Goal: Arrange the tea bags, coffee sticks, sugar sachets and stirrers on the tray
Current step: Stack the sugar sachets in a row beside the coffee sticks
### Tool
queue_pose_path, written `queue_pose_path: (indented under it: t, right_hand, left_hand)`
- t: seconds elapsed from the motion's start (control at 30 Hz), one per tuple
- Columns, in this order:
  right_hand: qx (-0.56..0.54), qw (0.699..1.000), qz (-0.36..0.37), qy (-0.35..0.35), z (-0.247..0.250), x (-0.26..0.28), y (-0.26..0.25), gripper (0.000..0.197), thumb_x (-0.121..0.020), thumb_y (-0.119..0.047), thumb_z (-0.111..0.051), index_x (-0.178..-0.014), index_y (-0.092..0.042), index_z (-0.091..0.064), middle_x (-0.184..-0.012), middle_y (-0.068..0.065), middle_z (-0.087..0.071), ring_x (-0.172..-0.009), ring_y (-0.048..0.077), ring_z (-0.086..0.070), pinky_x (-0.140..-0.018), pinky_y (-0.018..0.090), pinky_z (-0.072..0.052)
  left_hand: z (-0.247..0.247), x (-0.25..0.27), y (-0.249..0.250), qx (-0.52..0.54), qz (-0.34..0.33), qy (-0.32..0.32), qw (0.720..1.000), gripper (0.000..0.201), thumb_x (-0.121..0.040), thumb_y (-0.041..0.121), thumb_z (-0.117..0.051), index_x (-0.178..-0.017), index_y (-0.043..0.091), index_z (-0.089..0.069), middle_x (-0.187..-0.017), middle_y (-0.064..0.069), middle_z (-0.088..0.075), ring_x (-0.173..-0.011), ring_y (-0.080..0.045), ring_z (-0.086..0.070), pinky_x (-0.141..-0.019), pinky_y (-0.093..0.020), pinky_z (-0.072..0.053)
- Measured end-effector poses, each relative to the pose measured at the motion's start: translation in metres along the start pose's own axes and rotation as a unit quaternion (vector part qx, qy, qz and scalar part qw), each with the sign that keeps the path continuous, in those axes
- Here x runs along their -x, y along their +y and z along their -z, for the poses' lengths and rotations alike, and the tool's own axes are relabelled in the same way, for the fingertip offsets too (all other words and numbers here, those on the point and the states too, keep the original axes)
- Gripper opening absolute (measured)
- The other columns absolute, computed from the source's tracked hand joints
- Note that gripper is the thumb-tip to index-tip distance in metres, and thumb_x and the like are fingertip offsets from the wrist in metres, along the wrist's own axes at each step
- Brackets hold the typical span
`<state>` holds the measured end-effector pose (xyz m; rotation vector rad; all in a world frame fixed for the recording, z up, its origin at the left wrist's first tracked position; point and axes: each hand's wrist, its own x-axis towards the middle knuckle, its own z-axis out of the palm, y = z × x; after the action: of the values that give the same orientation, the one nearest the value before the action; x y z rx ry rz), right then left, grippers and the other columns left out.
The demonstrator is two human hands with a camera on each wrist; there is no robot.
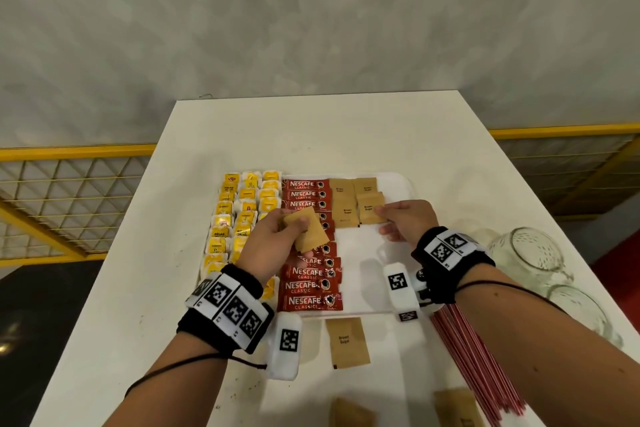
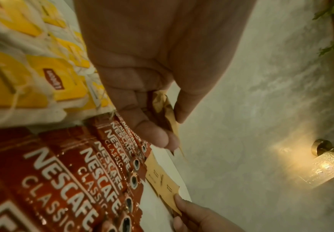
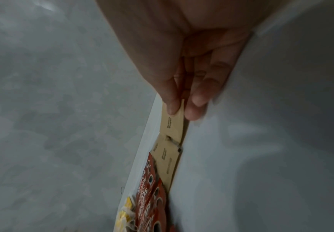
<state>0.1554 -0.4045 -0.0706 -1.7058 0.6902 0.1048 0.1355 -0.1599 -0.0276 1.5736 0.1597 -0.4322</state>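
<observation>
A white tray (image 1: 363, 253) on the table holds yellow tea bags (image 1: 242, 211) in rows at the left, red coffee sticks (image 1: 308, 274) in a middle column and brown sugar sachets (image 1: 343, 204) at the back right. My left hand (image 1: 273, 236) hovers over the coffee sticks and grips a small stack of brown sachets (image 1: 308, 229) (image 2: 168, 113). My right hand (image 1: 401, 218) pinches the corner of one brown sachet (image 1: 370, 208) (image 3: 172, 124) lying on the tray beside the others. Red stirrers (image 1: 474, 357) lie in a bundle on the table by my right forearm.
More brown sachets lie on the table in front of the tray, one (image 1: 348, 341) near its front edge and others (image 1: 353, 412) at the bottom of the view. Glass jars (image 1: 530, 253) stand at the right. The table's far half (image 1: 311, 135) is bare.
</observation>
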Motion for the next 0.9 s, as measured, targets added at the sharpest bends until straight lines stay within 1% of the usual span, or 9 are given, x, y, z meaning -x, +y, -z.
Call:
queue_pose_path:
  t: [0.13, 0.27, 0.33, 0.43, 0.5, 0.57, 0.63, 0.77, 0.9]
  right_hand:
    - [0.012, 1.000, 0.003, 0.001, 0.001, -0.001, 0.000, 0.016, -0.078, -0.020, -0.078, -0.083, -0.008, -0.070, -0.071, 0.016, -0.072, -0.058, 0.027, -0.065, -0.064, 0.036, -0.058]
    - [0.005, 1.000, -0.008, 0.011, 0.002, 0.004, -0.005, 0.022, -0.078, -0.021, -0.078, -0.082, -0.006, -0.062, -0.068, 0.012, -0.068, -0.050, 0.023, -0.063, -0.054, 0.033, -0.055]
    - [0.039, 0.999, -0.007, 0.034, 0.004, 0.006, -0.005, 0.027, -0.080, -0.030, -0.075, -0.078, -0.010, -0.056, -0.063, 0.010, -0.063, -0.046, 0.022, -0.060, -0.053, 0.032, -0.053]
    - [0.127, 0.988, 0.050, 0.076, 0.004, 0.016, -0.004, 0.024, -0.081, -0.038, -0.070, -0.081, -0.019, -0.055, -0.079, 0.005, -0.064, -0.065, 0.021, -0.058, -0.065, 0.035, -0.051]
    - [0.109, 0.989, 0.101, 0.027, -0.003, 0.031, -0.006, 0.015, -0.084, -0.034, -0.067, -0.084, -0.021, -0.059, -0.085, -0.001, -0.062, -0.069, 0.016, -0.055, -0.065, 0.032, -0.047]
    - [0.073, 0.986, 0.134, -0.064, -0.014, 0.053, -0.011, 0.012, -0.089, -0.030, -0.064, -0.087, -0.018, -0.065, -0.076, -0.005, -0.058, -0.058, 0.012, -0.049, -0.057, 0.026, -0.043]
    - [0.046, 0.980, 0.147, -0.127, -0.021, 0.069, -0.017, 0.016, -0.089, -0.030, -0.065, -0.092, -0.014, -0.067, -0.072, -0.003, -0.056, -0.053, 0.012, -0.048, -0.055, 0.025, -0.044]
    - [0.025, 0.972, 0.166, -0.166, -0.029, 0.082, -0.023, 0.011, -0.085, -0.023, -0.071, -0.091, -0.015, -0.068, -0.071, -0.002, -0.056, -0.056, 0.011, -0.051, -0.057, 0.025, -0.048]
    - [0.044, 0.969, 0.174, -0.172, -0.030, 0.084, -0.021, 0.010, -0.082, -0.012, -0.073, -0.084, -0.013, -0.063, -0.071, 0.000, -0.054, -0.056, 0.012, -0.050, -0.055, 0.022, -0.046]
  left_hand:
    - [0.001, -0.002, -0.004, 0.033, 0.022, 0.002, 0.999, 0.030, -0.097, 0.020, -0.056, -0.123, 0.006, -0.052, -0.104, -0.023, -0.063, -0.060, -0.023, -0.066, -0.050, -0.031, -0.056]
    - [0.000, 0.005, -0.001, 0.102, 0.047, -0.008, 0.994, 0.023, -0.100, 0.021, -0.048, -0.117, 0.008, -0.054, -0.099, -0.021, -0.065, -0.068, -0.030, -0.068, -0.054, -0.036, -0.059]
    - [0.000, 0.008, 0.001, 0.124, 0.046, -0.020, 0.991, 0.023, -0.099, 0.014, -0.045, -0.120, 0.007, -0.052, -0.099, -0.021, -0.064, -0.072, -0.031, -0.068, -0.057, -0.037, -0.060]
    - [-0.001, 0.013, 0.001, 0.112, 0.025, -0.041, 0.993, 0.030, -0.097, 0.001, -0.048, -0.127, 0.005, -0.047, -0.110, -0.022, -0.064, -0.079, -0.029, -0.071, -0.063, -0.035, -0.061]
    - [-0.002, 0.017, 0.001, 0.107, 0.013, -0.060, 0.992, 0.032, -0.096, 0.000, -0.052, -0.128, 0.007, -0.047, -0.116, -0.020, -0.064, -0.086, -0.030, -0.073, -0.066, -0.033, -0.061]
    - [-0.003, 0.019, 0.001, 0.104, 0.006, -0.071, 0.992, 0.033, -0.096, 0.001, -0.053, -0.128, 0.007, -0.046, -0.117, -0.019, -0.065, -0.093, -0.032, -0.072, -0.070, -0.034, -0.061]
    - [-0.004, 0.020, 0.001, 0.088, -0.002, -0.073, 0.993, 0.034, -0.096, 0.002, -0.053, -0.128, 0.007, -0.045, -0.117, -0.019, -0.065, -0.094, -0.032, -0.071, -0.072, -0.036, -0.061]
    - [-0.007, 0.022, 0.001, 0.048, -0.010, -0.069, 0.996, 0.031, -0.095, 0.001, -0.055, -0.123, 0.009, -0.047, -0.108, -0.016, -0.068, -0.084, -0.028, -0.073, -0.067, -0.033, -0.062]
    - [-0.007, 0.025, -0.001, 0.003, -0.022, -0.075, 0.997, 0.031, -0.092, 0.001, -0.059, -0.121, 0.006, -0.048, -0.105, -0.016, -0.067, -0.074, -0.025, -0.072, -0.060, -0.031, -0.061]
